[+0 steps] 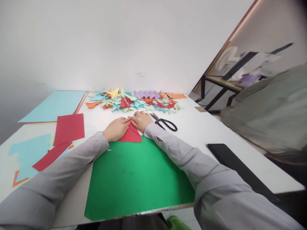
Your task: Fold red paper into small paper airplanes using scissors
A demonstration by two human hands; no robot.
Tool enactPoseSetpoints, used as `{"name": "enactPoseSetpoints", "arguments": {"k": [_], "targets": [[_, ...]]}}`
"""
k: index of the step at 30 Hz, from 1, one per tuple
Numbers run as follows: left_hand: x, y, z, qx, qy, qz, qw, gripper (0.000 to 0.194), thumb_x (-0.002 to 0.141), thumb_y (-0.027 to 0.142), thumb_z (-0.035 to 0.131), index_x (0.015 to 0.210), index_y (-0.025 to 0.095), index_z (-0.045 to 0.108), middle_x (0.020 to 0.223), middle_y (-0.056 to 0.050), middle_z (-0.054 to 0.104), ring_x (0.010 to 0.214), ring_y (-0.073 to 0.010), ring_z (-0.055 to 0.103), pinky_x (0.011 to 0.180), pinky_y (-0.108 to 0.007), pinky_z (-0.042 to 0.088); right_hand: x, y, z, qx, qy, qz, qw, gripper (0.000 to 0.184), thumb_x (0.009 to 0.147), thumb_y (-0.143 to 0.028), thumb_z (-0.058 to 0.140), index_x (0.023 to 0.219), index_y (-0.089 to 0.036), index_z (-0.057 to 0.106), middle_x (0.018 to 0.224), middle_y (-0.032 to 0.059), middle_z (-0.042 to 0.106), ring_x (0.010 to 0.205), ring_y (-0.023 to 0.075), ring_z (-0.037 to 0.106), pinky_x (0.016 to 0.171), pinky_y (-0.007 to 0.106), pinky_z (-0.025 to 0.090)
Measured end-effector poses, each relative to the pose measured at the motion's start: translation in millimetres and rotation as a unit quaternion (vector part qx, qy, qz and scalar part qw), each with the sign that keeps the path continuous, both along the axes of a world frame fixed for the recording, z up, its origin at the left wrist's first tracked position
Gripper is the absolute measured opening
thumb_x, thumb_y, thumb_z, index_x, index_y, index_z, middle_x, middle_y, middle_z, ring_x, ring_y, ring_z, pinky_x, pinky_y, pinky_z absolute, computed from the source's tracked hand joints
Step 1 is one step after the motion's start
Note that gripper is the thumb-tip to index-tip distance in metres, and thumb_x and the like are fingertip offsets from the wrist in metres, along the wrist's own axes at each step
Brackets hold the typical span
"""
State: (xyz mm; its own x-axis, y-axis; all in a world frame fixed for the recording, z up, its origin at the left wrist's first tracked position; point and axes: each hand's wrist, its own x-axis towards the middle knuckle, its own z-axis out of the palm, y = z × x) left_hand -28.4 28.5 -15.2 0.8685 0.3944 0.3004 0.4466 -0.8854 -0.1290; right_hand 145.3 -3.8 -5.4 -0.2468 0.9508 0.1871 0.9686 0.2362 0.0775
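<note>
A folded piece of red paper [131, 134] lies at the far edge of a green sheet [139, 179], its creased flaps meeting toward a far point. My left hand [116, 128] presses on its left side, fingers together and reaching to the tip. From the right, my right hand [141, 120] holds the same tip, with thumb and fingers close to those of the left. The fingertips cover the paper's point. Just right of my right hand lie black-handled scissors [165, 122], their blades toward the wall.
Folded paper pieces [124, 101] in many colours are heaped along the wall. Large blue sheets [54, 105], a red sheet [69, 128] and blue scraps [32, 153] lie left. A long black object [240, 169] rests on the right. A person's clothed body [268, 108] is beyond the table.
</note>
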Motion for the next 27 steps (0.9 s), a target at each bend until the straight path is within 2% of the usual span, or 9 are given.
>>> {"name": "enactPoseSetpoints", "arguments": {"k": [8, 19, 27], "targets": [[-3, -6, 2.3, -0.014, 0.023, 0.017, 0.999, 0.037, 0.092, 0.022, 0.03, 0.109, 0.009, 0.06, 0.115, -0.013, 0.063, 0.109, -0.0214, 0.055, 0.1, -0.036, 0.04, -5, 2, 1.9, -0.01, -0.031, -0.011, 0.999, 0.041, 0.094, -0.044, 0.028, 0.128, -0.035, 0.049, 0.123, 0.0089, 0.053, 0.109, 0.0277, 0.047, 0.085, 0.043, 0.036], [-46, -43, 10.1, -0.017, 0.049, 0.006, 0.999, 0.038, 0.093, 0.025, 0.031, 0.117, 0.01, 0.057, 0.12, -0.014, 0.061, 0.113, -0.0216, 0.054, 0.101, -0.038, 0.039, -6, 4, -0.7, -0.009, -0.027, -0.014, 0.999, 0.041, 0.094, -0.043, 0.026, 0.128, -0.034, 0.049, 0.123, 0.0099, 0.053, 0.111, 0.0286, 0.046, 0.084, 0.045, 0.038], [-62, -64, 15.8, 0.034, 0.092, 0.005, 0.995, 0.039, 0.093, 0.024, 0.033, 0.118, 0.006, 0.057, 0.12, -0.015, 0.061, 0.113, -0.024, 0.055, 0.101, -0.039, 0.04, -6, 6, -0.4, -0.028, -0.026, -0.017, 0.999, 0.042, 0.095, -0.043, 0.025, 0.131, -0.035, 0.045, 0.126, 0.0106, 0.051, 0.112, 0.0284, 0.045, 0.085, 0.044, 0.037]]}}
